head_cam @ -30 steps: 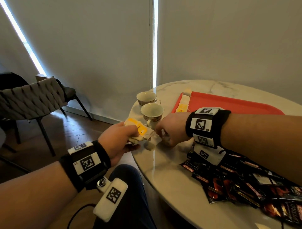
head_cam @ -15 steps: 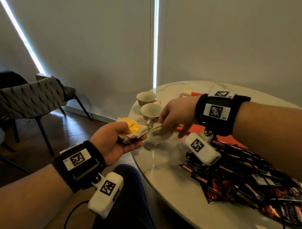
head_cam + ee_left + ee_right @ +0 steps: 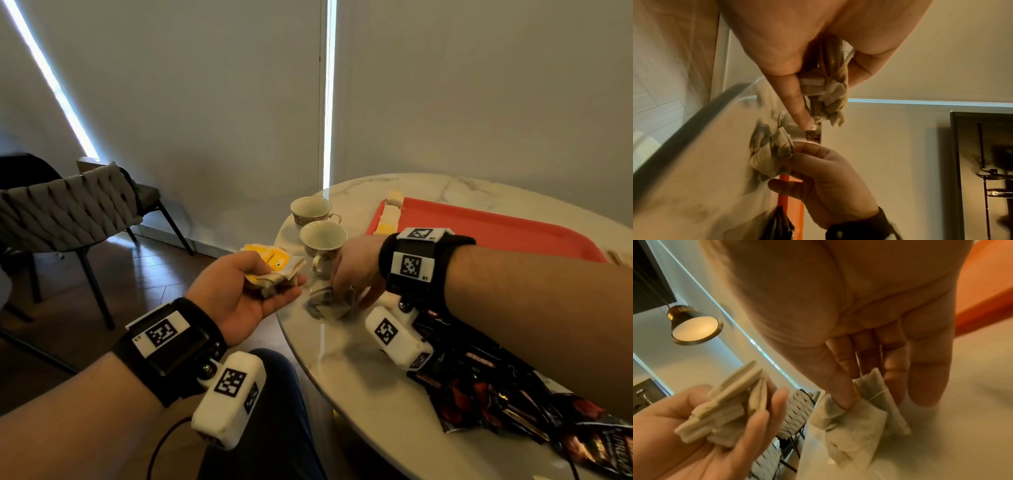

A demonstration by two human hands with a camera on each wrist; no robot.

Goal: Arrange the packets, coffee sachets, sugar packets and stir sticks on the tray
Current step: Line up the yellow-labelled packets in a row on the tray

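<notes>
Left hand point(image 3: 239, 291) cupped stack of flat cream packets point(image 3: 277, 270), yellow-labelled top. Right hand point(image 3: 356, 270) pinched crumpled, stained pale packets point(image 3: 327, 301) on tabletop point(image 3: 359, 370), near cups.

Table top point(image 3: 359, 387): glossy marble-look stone, veined. Tray point(image 3: 496, 226): smooth matt red plastic. Tea bags point(image 3: 855, 423): thin, crumpled paper. Coffee sachets point(image 3: 486, 394): shiny dark foil. Cups point(image 3: 322, 240): glazed china. Chair point(image 3: 68, 209), left of frame: woven grey cloth.
</notes>
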